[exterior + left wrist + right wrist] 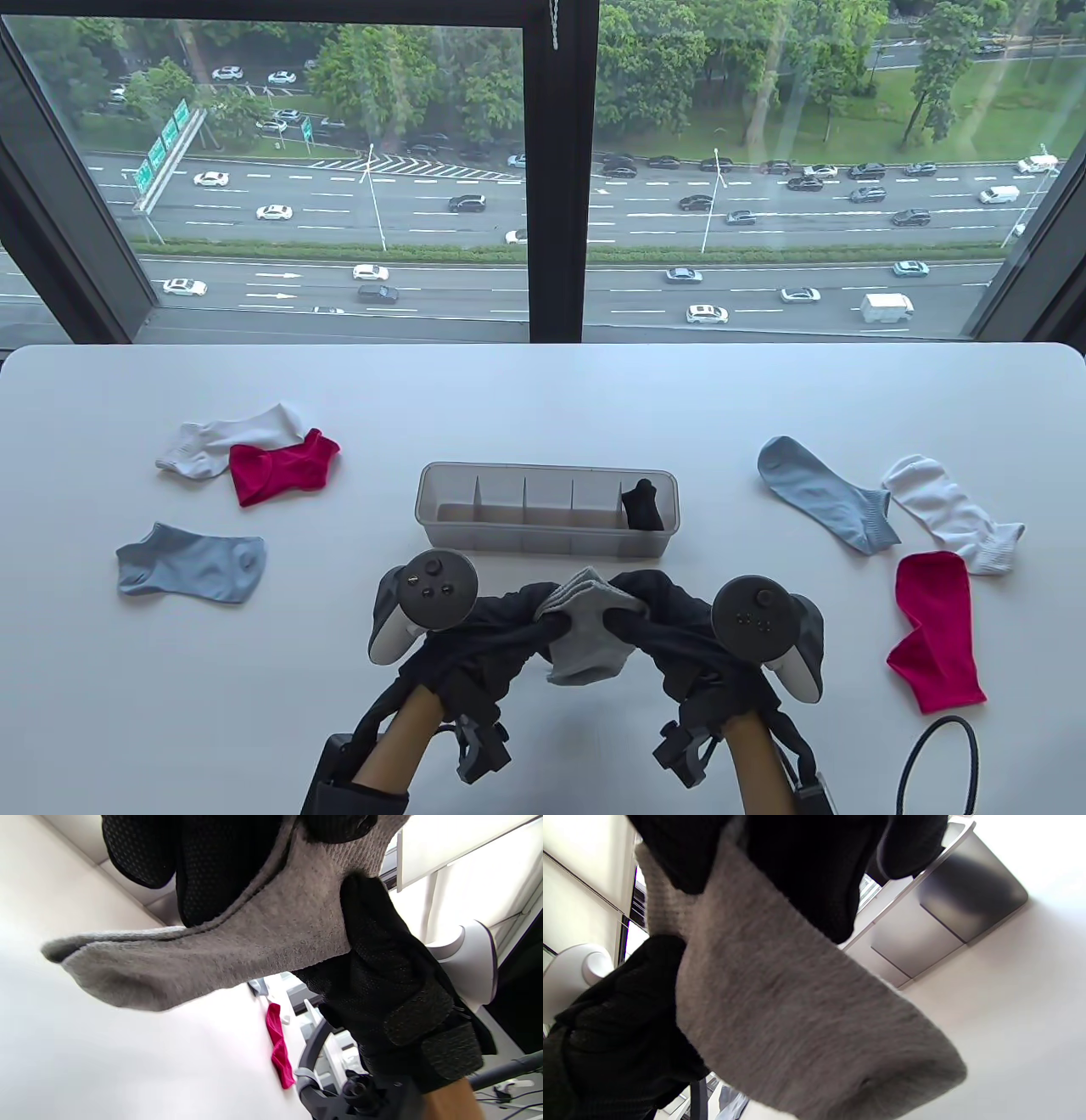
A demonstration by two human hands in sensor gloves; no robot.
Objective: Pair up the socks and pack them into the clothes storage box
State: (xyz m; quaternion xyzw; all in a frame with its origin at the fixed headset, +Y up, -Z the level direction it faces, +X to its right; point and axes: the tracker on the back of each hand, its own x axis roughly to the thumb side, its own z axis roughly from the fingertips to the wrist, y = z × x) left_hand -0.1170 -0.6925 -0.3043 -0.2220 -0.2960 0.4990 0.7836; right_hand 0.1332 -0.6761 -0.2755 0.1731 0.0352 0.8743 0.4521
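Two hands, my left hand (475, 637) and right hand (670, 632), pinched the grey socks (585, 632) together at 6 o'clock, just below the box (547, 543). I was pairing them. Next, I think, they needed folding into an empty slot.

Storage box (450, 518) just beyond hands; its four left compartments free, rightmost blocked by black socks (642, 506). Socks flank both sides.

I see a high-rise room: a white table (543, 382) stands against a window (297, 170) overlooking a multi-lane highway (594, 204).
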